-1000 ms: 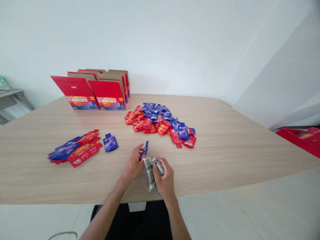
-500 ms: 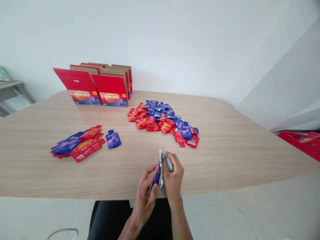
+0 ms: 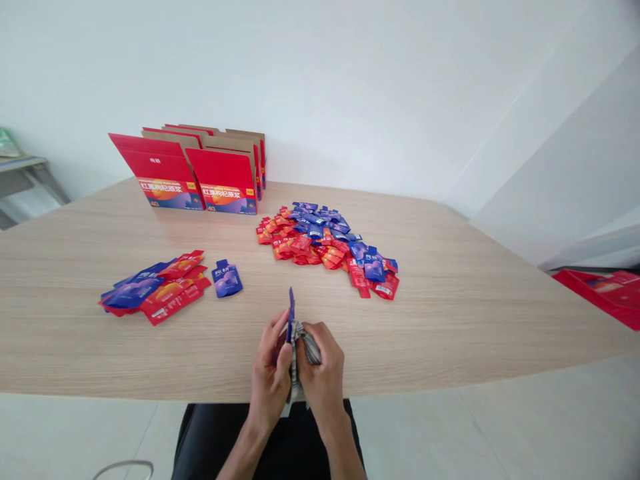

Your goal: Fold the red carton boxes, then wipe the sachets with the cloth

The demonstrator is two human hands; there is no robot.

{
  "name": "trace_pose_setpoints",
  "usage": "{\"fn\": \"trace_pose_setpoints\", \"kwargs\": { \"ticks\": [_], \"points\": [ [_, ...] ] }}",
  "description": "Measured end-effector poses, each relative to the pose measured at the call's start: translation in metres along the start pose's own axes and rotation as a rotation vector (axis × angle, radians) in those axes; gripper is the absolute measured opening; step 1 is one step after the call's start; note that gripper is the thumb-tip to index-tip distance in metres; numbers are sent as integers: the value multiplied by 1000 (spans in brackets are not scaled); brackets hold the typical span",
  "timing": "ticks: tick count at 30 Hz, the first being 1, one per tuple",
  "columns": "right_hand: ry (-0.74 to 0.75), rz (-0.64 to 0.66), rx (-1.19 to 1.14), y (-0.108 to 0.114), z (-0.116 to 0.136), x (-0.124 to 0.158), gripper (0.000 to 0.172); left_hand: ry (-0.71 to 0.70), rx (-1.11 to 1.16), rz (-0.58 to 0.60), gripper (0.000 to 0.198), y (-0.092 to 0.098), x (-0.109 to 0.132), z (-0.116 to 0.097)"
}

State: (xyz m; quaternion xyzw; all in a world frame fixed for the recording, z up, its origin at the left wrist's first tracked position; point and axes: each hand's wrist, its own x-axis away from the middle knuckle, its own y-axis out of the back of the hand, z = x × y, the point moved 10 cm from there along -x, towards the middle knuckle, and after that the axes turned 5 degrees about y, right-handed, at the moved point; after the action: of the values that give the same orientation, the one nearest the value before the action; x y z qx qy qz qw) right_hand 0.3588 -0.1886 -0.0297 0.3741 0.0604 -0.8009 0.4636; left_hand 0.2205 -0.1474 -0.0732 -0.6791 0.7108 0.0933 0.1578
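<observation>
Near the table's front edge, my left hand is closed on a blue pouch, held upright and seen edge-on. My right hand is bunched round a grey striped cloth and presses it against the pouch's right face. Parts of both are hidden by my fingers. Beyond and left of my hands lies a single blue pouch on the table. Farther left is a small stack of larger-looking red and blue pouches.
A heap of red and blue pouches spreads across the middle of the wooden table. Open red cartons stand in rows at the back left, by the wall. Another red box shows beyond the right edge.
Both hands have moved left and slightly down. The blue pouch now stands higher above my left fingers, and the cloth is bunched lower against it.
</observation>
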Motion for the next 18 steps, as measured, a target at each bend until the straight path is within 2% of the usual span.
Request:
{"fn": "trace_pose_setpoints", "kwargs": {
  "ticks": [4,7,13,15,18],
  "points": [
    [-35,-30,33,12,-8,-15,15,37,60,46,39,-15,20,0],
    [-36,-7,40,14,-9,-15,15,96,105,36,42,-18,21,8],
    [-67,184,-44,-14,-7,5,21,376,210,-78,71,7,-5,43],
    [-85,181,-78,-17,-7,8,19,455,237,-38,76,8,-7,50],
    [-127,150,-143,-17,-8,8,17,547,303,78,69,-2,0,56]
  ]
}}
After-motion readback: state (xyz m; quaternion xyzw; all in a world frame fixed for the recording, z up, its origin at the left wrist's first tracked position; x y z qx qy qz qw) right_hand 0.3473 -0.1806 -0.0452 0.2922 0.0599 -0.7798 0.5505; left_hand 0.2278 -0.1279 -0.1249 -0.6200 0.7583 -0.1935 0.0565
